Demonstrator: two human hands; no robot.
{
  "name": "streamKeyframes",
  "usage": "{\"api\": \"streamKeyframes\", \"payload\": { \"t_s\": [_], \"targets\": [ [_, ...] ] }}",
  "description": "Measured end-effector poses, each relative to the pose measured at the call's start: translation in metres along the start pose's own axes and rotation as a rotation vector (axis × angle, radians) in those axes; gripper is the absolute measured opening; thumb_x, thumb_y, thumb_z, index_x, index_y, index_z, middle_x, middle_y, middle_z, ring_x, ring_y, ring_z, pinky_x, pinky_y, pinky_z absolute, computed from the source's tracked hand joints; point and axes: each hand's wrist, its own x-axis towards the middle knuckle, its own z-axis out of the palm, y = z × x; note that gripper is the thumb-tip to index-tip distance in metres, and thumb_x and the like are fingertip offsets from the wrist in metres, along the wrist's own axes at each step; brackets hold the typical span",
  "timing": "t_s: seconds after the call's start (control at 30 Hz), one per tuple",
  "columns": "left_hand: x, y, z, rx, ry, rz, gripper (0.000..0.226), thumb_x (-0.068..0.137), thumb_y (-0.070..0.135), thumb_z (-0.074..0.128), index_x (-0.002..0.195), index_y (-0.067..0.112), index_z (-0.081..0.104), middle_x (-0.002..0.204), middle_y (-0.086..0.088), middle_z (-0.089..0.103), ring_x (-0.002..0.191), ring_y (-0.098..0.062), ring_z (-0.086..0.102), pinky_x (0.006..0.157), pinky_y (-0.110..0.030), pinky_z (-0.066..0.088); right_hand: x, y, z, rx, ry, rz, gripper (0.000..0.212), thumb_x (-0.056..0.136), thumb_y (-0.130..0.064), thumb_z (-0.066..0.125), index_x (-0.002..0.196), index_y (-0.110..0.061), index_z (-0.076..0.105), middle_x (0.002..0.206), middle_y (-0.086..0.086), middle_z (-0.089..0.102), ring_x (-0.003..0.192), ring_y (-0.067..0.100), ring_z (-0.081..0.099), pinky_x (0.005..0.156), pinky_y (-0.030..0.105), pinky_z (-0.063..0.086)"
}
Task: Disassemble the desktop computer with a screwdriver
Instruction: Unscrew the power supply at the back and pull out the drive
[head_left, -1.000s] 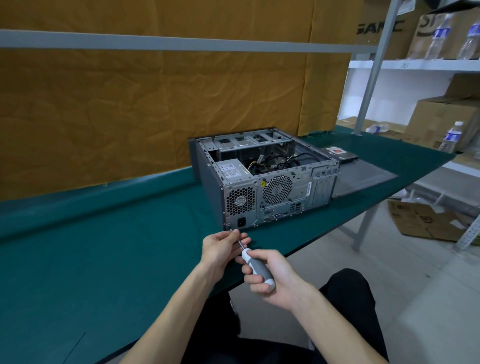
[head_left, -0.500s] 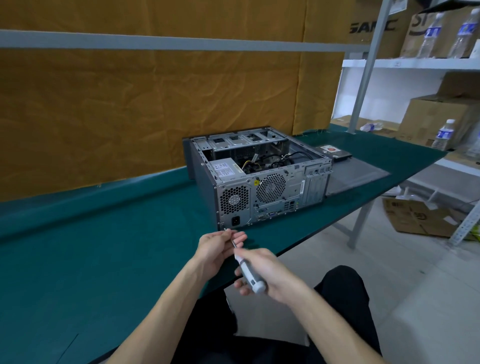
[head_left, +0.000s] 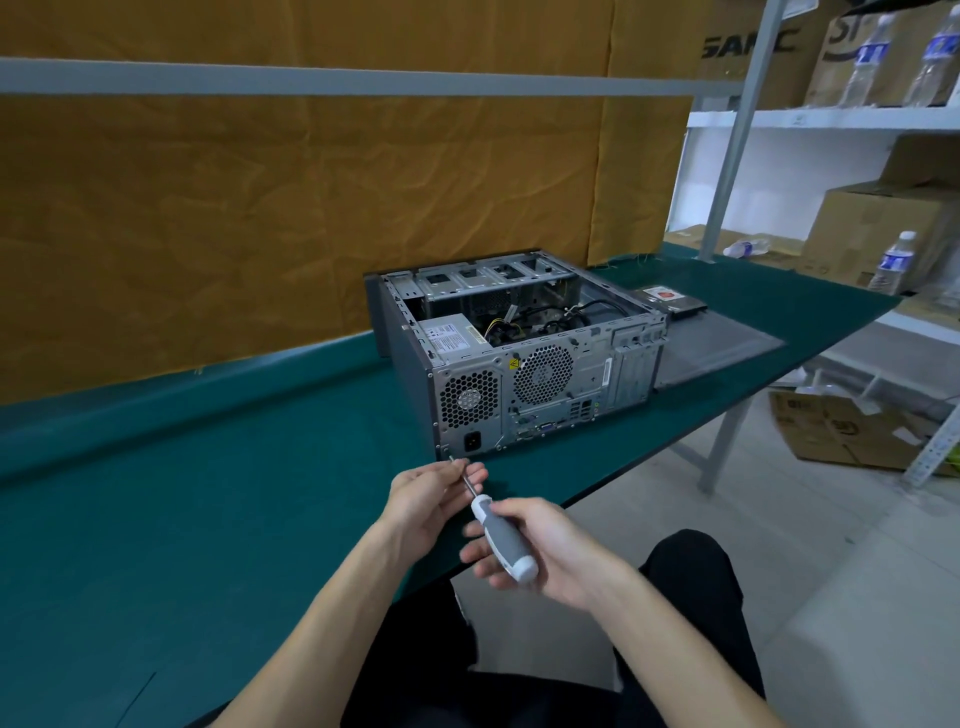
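Case (head_left: 524, 364) lies on green tabletop (head_left: 208, 493), side panel (head_left: 722, 345) already off beside it; internals remain; right hand (head_left: 540, 551) grips screwdriver (head_left: 501, 538), left hand (head_left: 434, 496) pinches shaft near bottom rear screw.

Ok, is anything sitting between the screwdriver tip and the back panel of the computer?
Nothing visible. The screwdriver tip points at the lower left corner of the computer back panel, with only bare green mat between.
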Motion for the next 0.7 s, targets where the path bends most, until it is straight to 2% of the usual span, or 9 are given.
{"api": "streamKeyframes", "payload": {
  "t_s": [0.07, 0.13, 0.2, 0.23, 0.37, 0.43, 0.57, 0.63, 0.7],
  "targets": [
    [-0.002, -0.002, 0.001, 0.010, 0.006, 0.008, 0.017, 0.100, -0.001, 0.055, 0.109, -0.013, 0.062, 0.096, -0.022, 0.076, 0.080, -0.022, 0.077, 0.062, -0.026, 0.060, 0.001, 0.000, 0.002, -0.237, 0.161, -0.099, 0.027, 0.096, -0.024, 0.062, 0.105, 0.001, 0.065, 0.078, 0.014, 0.074, 0.052, 0.022, 0.064, 0.044, 0.026, 0.048],
    [-0.002, -0.004, 0.003, 0.064, 0.045, 0.041, 0.016, 0.098, 0.003, 0.062, 0.103, -0.012, 0.065, 0.092, -0.020, 0.077, 0.079, -0.022, 0.077, 0.061, -0.025, 0.060, 0.005, 0.004, 0.005, -0.516, 0.370, -0.221, 0.021, 0.084, -0.023, 0.072, 0.099, -0.009, 0.065, 0.074, 0.008, 0.073, 0.049, 0.022, 0.061, 0.045, 0.027, 0.047],
    [-0.003, -0.005, 0.005, 0.085, 0.057, 0.055, 0.015, 0.096, 0.003, 0.066, 0.100, -0.011, 0.067, 0.087, -0.017, 0.077, 0.075, -0.019, 0.077, 0.059, -0.023, 0.059, 0.008, 0.008, 0.006, -0.696, 0.478, -0.301, 0.023, 0.079, -0.028, 0.074, 0.095, -0.018, 0.061, 0.080, 0.004, 0.071, 0.058, 0.022, 0.064, 0.051, 0.030, 0.049],
    [-0.003, -0.004, 0.005, 0.073, 0.050, 0.043, 0.013, 0.096, 0.001, 0.065, 0.100, -0.011, 0.066, 0.086, -0.016, 0.077, 0.074, -0.019, 0.077, 0.058, -0.023, 0.058, 0.008, 0.010, 0.006, -0.680, 0.440, -0.289, 0.026, 0.081, -0.031, 0.074, 0.098, -0.018, 0.059, 0.084, 0.004, 0.069, 0.060, 0.022, 0.064, 0.053, 0.031, 0.051],
    [-0.001, -0.002, 0.004, -0.019, -0.009, -0.009, 0.013, 0.100, -0.003, 0.054, 0.104, -0.011, 0.063, 0.094, -0.019, 0.077, 0.080, -0.022, 0.077, 0.061, -0.026, 0.060, -0.003, 0.002, 0.002, -0.082, 0.079, -0.047, 0.037, 0.102, -0.033, 0.057, 0.120, -0.001, 0.055, 0.089, 0.020, 0.072, 0.058, 0.027, 0.068, 0.046, 0.031, 0.054],
    [-0.002, -0.003, 0.004, -0.047, -0.005, -0.008, 0.014, 0.100, -0.003, 0.053, 0.106, -0.012, 0.062, 0.098, -0.022, 0.076, 0.082, -0.023, 0.077, 0.063, -0.026, 0.061, -0.004, -0.001, -0.001, -0.168, 0.109, -0.092, 0.032, 0.102, -0.027, 0.057, 0.114, 0.002, 0.060, 0.086, 0.019, 0.076, 0.057, 0.025, 0.068, 0.042, 0.027, 0.049],
    [-0.002, -0.008, 0.011, 0.027, 0.082, 0.043, 0.019, 0.096, 0.003, 0.065, 0.107, -0.013, 0.064, 0.090, -0.020, 0.077, 0.076, -0.020, 0.077, 0.060, -0.024, 0.060, 0.004, 0.005, 0.004, -0.668, 0.473, -0.308, 0.014, 0.083, -0.027, 0.070, 0.094, -0.021, 0.064, 0.079, 0.004, 0.075, 0.048, 0.017, 0.062, 0.037, 0.021, 0.040],
    [-0.002, -0.007, 0.014, -0.009, 0.082, 0.034, 0.022, 0.097, 0.000, 0.063, 0.112, -0.014, 0.061, 0.087, -0.018, 0.077, 0.072, -0.020, 0.076, 0.058, -0.024, 0.060, 0.008, 0.009, 0.005, -0.591, 0.428, -0.287, 0.019, 0.087, -0.031, 0.069, 0.100, -0.020, 0.061, 0.081, 0.004, 0.069, 0.050, 0.016, 0.059, 0.040, 0.022, 0.043],
    [-0.002, -0.005, 0.013, -0.064, 0.052, 0.007, 0.023, 0.099, -0.001, 0.058, 0.118, -0.014, 0.058, 0.088, -0.019, 0.077, 0.072, -0.020, 0.077, 0.058, -0.025, 0.060, 0.005, 0.007, 0.003, -0.224, 0.208, -0.108, 0.031, 0.096, -0.036, 0.064, 0.113, -0.010, 0.058, 0.081, 0.009, 0.065, 0.050, 0.017, 0.058, 0.043, 0.026, 0.047]
  ]
}}
